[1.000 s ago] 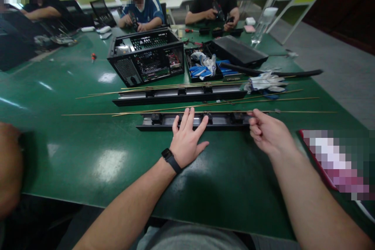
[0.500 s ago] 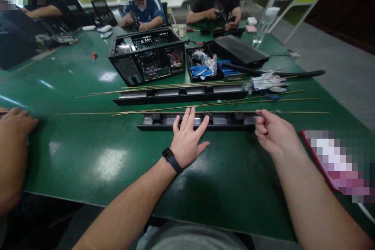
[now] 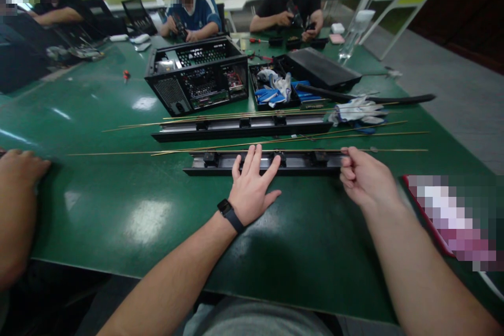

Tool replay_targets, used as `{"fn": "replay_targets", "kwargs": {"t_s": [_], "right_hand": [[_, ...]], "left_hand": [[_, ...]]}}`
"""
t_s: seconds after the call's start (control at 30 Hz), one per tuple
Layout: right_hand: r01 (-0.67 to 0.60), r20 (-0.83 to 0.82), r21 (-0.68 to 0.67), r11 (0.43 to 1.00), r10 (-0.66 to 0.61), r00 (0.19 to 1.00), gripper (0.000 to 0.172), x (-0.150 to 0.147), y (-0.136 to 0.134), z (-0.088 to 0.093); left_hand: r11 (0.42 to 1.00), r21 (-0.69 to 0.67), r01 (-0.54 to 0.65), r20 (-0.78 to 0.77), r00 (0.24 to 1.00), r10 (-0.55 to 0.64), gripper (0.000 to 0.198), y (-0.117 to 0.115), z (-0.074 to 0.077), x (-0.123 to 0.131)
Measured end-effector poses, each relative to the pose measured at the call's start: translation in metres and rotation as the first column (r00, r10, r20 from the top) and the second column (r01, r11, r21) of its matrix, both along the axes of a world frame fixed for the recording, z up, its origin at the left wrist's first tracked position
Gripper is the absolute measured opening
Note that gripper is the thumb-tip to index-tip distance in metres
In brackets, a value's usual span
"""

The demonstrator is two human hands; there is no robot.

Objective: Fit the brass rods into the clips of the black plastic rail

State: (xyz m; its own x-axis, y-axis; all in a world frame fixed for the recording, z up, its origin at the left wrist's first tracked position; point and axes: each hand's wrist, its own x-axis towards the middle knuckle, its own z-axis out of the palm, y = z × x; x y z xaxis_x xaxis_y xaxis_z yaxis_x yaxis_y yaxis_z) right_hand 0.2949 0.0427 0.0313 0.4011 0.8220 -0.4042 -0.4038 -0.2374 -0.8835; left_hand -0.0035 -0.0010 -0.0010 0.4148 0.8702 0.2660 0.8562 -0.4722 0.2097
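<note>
In the middle of the table lies a black channel-shaped bar with dark blocks inside it. My left hand, watch at the wrist, rests over this bar with its fingers spread. At the bar's right end, my right hand is closed in a pinch on a thin brass rod. The rod runs along the bar's far edge and sticks out past both ends. Just beyond, more thin rods lie slanted. A second channel bar sits behind, with rods along its far side.
An open computer case stands behind the bars. Beside it are a black tray of gloves, a flat black box and another glove. A red-edged phone-like object lies right. A co-worker's hand rests at left.
The rod in my right hand has slid a little to the left, its right end now nearer the hand. My right hand shifted slightly left; my left hand stayed put.
</note>
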Motion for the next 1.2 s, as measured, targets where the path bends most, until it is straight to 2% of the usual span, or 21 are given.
{"fn": "replay_targets", "kwargs": {"t_s": [0.13, 0.3, 0.47, 0.63, 0.83, 1.03, 1.2], "right_hand": [[-0.039, -0.022, -0.021, 0.999, 0.038, 0.999, 0.017, -0.0048, -0.0020, 0.0031], [0.023, 0.002, -0.012, 1.000, -0.023, 1.000, 0.021, -0.0007, -0.0009, 0.0006], [-0.081, -0.006, 0.005, 0.997, 0.081, 0.997, 0.025, -0.0060, -0.0024, -0.0020], [0.009, -0.004, -0.002, 1.000, -0.009, 1.000, 0.020, -0.0038, -0.0012, -0.0008], [-0.071, 0.000, 0.017, 0.997, 0.071, 0.997, 0.027, -0.0055, -0.0007, -0.0028], [0.012, 0.002, -0.004, 1.000, -0.012, 1.000, 0.020, -0.0056, -0.0010, 0.0015], [-0.080, -0.004, 0.003, 0.997, 0.080, 0.997, 0.023, -0.0075, -0.0012, -0.0018]], "left_hand": [[1.000, -0.010, -0.008, -0.004, 1.000, 0.008, 0.095, -0.0001, 0.0009, 0.0000], [1.000, -0.013, -0.002, -0.005, 1.000, 0.002, 0.095, -0.0002, 0.0016, 0.0007], [1.000, -0.005, -0.007, -0.004, 1.000, 0.007, 0.094, -0.0001, 0.0016, 0.0005], [1.000, -0.011, 0.001, -0.001, 1.000, -0.001, 0.092, 0.0000, 0.0023, -0.0003], [1.000, -0.008, -0.001, 0.002, 1.000, 0.001, 0.094, 0.0004, 0.0010, -0.0007], [1.000, -0.010, 0.004, 0.003, 1.000, -0.004, 0.093, 0.0002, 0.0016, -0.0003], [1.000, -0.007, 0.000, 0.002, 1.000, 0.000, 0.095, 0.0003, 0.0013, -0.0008]]}}
